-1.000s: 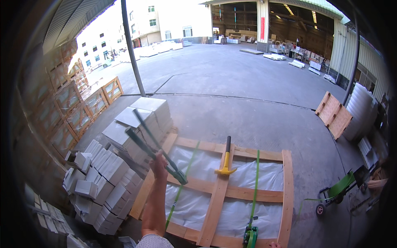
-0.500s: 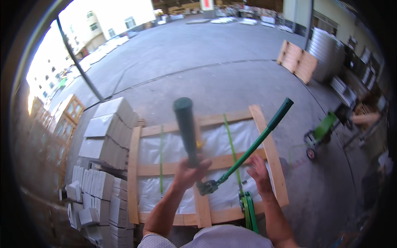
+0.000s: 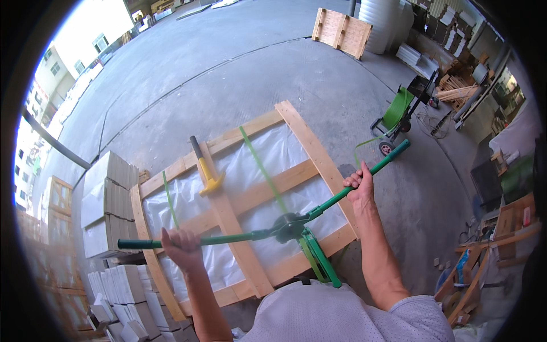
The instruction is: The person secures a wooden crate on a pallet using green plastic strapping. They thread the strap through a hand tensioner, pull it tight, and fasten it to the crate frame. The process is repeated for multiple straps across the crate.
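Note:
A long-handled strapping crimper [image 3: 289, 227] lies across the wooden crate [image 3: 239, 259], its two green arms spread wide. My left hand [image 3: 182, 246] is wrapped round the left arm, inward of its dark grip end. The right arm, slanting up and away, is held in my right hand [image 3: 360, 182]. The crimper's head sits over a green strap [image 3: 263, 170], beside a green strap tensioner [image 3: 319, 259] near my body; the head hides what its jaws hold. Farther off, a yellow hammer [image 3: 211, 181] with a dark handle rests on the crate.
White sheeting [image 3: 285, 142] shows between the slats, under a second green strap [image 3: 170, 199]. Pale slabs [image 3: 105, 208] are stacked at the left. A strap cart [image 3: 396, 114] with a green coil stands at the far right. A wooden panel [image 3: 342, 33] leans beyond.
My right hand has taken hold of one arm of the crimper. The arms have swung wide apart, my left hand moving left and downward. My view has turned to the right.

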`<action>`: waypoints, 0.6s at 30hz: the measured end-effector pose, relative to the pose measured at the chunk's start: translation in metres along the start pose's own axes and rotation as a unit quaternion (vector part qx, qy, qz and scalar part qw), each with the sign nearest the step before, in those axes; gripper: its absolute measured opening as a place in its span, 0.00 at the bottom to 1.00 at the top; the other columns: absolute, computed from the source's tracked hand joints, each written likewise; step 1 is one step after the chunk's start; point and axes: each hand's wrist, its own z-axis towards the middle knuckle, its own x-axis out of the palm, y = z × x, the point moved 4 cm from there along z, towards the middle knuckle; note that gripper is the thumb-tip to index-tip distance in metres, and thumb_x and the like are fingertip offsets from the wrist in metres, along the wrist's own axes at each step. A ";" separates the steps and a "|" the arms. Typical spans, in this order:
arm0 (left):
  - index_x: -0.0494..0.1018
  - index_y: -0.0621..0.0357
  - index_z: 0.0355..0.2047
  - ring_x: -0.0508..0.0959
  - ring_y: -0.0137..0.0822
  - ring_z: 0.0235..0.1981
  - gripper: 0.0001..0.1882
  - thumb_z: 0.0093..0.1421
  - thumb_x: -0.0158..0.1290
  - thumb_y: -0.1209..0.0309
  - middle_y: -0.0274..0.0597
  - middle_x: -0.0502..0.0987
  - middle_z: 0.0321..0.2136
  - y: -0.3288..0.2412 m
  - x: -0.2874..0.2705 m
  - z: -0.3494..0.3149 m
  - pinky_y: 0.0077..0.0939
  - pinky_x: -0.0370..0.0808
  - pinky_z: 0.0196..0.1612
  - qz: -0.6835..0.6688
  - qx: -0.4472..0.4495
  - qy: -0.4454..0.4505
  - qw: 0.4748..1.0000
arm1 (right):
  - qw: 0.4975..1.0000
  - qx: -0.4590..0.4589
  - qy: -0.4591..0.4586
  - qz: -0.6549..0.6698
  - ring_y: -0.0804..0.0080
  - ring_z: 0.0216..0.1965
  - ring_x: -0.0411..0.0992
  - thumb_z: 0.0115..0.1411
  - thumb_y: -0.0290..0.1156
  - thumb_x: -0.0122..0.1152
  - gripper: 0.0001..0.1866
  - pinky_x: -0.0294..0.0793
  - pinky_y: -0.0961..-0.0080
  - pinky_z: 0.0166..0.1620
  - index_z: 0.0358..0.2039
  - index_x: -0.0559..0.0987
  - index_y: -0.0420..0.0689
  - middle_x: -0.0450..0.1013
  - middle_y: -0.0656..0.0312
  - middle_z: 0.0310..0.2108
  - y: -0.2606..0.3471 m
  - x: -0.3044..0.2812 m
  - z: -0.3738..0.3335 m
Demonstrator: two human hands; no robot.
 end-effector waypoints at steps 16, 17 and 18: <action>0.56 0.47 0.13 0.56 0.31 0.11 0.24 0.63 0.45 0.53 0.32 0.53 0.08 0.101 -0.105 -0.017 0.30 0.60 0.23 -0.061 -0.019 -0.246 0.967 | 0.998 -0.024 -0.061 -0.008 0.81 0.12 0.48 0.59 0.49 0.58 0.20 0.54 0.79 0.20 0.21 0.62 0.54 0.48 0.74 0.11 -0.035 -0.078 0.068; 0.55 0.47 0.13 0.56 0.32 0.12 0.24 0.64 0.44 0.53 0.32 0.51 0.08 0.105 -0.108 -0.020 0.32 0.60 0.24 -0.072 -0.021 -0.257 0.964 | 0.997 -0.031 -0.070 -0.014 0.81 0.12 0.48 0.59 0.49 0.58 0.20 0.54 0.79 0.20 0.21 0.62 0.54 0.48 0.74 0.11 -0.035 -0.081 0.071; 0.56 0.47 0.14 0.57 0.33 0.12 0.24 0.63 0.44 0.53 0.33 0.53 0.08 0.108 -0.111 -0.023 0.32 0.61 0.24 -0.071 -0.024 -0.269 0.960 | 0.998 -0.024 -0.059 -0.012 0.81 0.12 0.48 0.59 0.49 0.58 0.20 0.54 0.79 0.19 0.21 0.62 0.54 0.49 0.74 0.11 -0.036 -0.082 0.073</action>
